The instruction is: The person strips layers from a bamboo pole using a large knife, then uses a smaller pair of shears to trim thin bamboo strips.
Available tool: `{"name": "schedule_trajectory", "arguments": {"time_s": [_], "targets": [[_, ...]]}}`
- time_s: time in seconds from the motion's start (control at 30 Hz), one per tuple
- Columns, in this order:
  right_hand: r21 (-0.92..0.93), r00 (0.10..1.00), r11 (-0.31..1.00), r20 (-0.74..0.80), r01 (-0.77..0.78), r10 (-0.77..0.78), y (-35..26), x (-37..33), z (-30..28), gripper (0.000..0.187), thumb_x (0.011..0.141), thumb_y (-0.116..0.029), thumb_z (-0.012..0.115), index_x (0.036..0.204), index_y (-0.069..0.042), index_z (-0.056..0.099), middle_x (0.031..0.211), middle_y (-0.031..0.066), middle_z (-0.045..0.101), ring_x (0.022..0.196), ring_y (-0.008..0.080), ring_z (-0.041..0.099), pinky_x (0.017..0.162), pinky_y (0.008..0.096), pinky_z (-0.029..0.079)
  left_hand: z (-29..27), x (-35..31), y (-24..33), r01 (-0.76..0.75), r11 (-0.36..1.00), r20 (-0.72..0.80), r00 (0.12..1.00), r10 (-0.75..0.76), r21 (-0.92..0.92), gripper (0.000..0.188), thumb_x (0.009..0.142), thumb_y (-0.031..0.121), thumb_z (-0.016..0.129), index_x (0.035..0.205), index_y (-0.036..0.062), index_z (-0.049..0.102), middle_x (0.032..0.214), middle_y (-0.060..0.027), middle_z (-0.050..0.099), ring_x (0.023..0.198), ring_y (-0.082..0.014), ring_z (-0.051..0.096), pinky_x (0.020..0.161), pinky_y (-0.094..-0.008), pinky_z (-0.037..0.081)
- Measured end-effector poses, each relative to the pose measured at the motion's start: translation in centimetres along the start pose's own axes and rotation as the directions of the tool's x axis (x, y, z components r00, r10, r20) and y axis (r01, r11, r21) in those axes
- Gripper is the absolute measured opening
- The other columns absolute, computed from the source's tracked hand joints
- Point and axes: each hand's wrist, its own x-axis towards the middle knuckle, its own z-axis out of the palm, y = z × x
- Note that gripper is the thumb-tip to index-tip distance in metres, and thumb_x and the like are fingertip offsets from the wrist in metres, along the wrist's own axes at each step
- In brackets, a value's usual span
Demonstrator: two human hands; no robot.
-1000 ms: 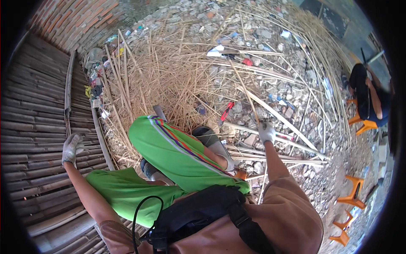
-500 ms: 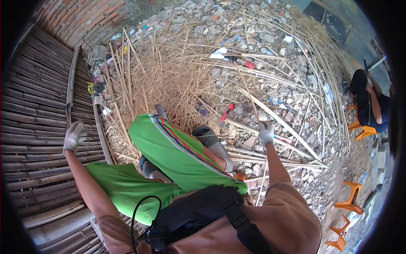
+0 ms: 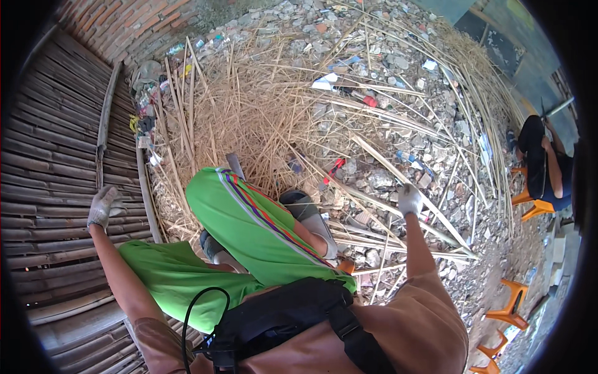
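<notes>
My right hand (image 3: 409,200), in a pale work glove, is closed at a long, pale bamboo strip (image 3: 443,225) lying slantwise on the rubble; its fingertips are partly hidden. A thinner bamboo strip (image 3: 372,215) lies loose to the left of that hand. My left hand (image 3: 106,207), also gloved, hovers over the bamboo slat platform (image 3: 56,206) with its fingers loosely apart and holds nothing. Beyond my shoes lies a red-and-black tool (image 3: 334,171). A flat metal blade (image 3: 235,165) sticks out past my green-clothed knee.
Straw-like bamboo shavings (image 3: 249,118) are heaped ahead, with more strips on the stony rubble (image 3: 380,181). A brick wall (image 3: 131,25) stands at the far left. Another person (image 3: 542,156) sits on an orange stool (image 3: 529,202) at right; another orange stool (image 3: 511,305) is nearer.
My right hand has let go of the thin strip, which now lies on the pile, and has moved right to the longer strip. My left hand has hardly moved.
</notes>
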Motion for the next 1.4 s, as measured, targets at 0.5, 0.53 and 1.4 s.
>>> {"name": "schedule_trajectory", "arguments": {"time_s": [0.5, 0.53, 1.4], "targets": [[-0.328, 0.986, 0.945, -0.154, 0.002, -0.055, 0.8, 1.6, -0.2, 0.041, 0.088, -0.031, 0.075, 0.123, -0.011, 0.074, 0.119, 0.0199, 0.074, 0.110, 0.0389, 0.071, 0.097, 0.0492, 0.057, 2.1, 3.3, 2.0, -0.016, 0.995, 0.079, 0.997, 0.009, 0.098, 0.057, 0.106, 0.045, 0.069, 0.149, 0.0081, 0.060, 0.117, -0.0083, 0.077, 0.088, -0.0161, 0.072, 0.074, -0.0322, 0.059], [-0.311, 0.972, 0.947, -0.183, 0.084, -0.147, 1.3, 0.5, -0.4, 0.037, 0.089, -0.030, 0.073, 0.121, -0.011, 0.074, 0.118, 0.0201, 0.073, 0.109, 0.0392, 0.071, 0.097, 0.0496, 0.057, 2.9, 3.6, 2.5, -0.024, 0.993, 0.079, 0.997, 0.015, 0.112, 0.056, 0.105, 0.046, 0.070, 0.146, 0.0082, 0.061, 0.115, -0.0066, 0.077, 0.087, -0.0152, 0.071, 0.074, -0.0317, 0.059], [-0.505, 0.920, 0.798, -0.021, 0.328, -0.391, 4.1, -6.6, -0.9, 0.042, 0.092, -0.030, 0.073, 0.131, -0.014, 0.069, 0.109, 0.0181, 0.070, 0.102, 0.0358, 0.071, 0.086, 0.0519, 0.057, -1.3, -0.8, -1.4, -0.004, 0.998, 0.020, 1.000, 0.003, 0.062, 0.060, 0.103, 0.050, 0.072, 0.147, 0.0103, 0.063, 0.120, -0.0065, 0.076, 0.090, -0.0137, 0.070, 0.079, -0.0315, 0.057]]}}
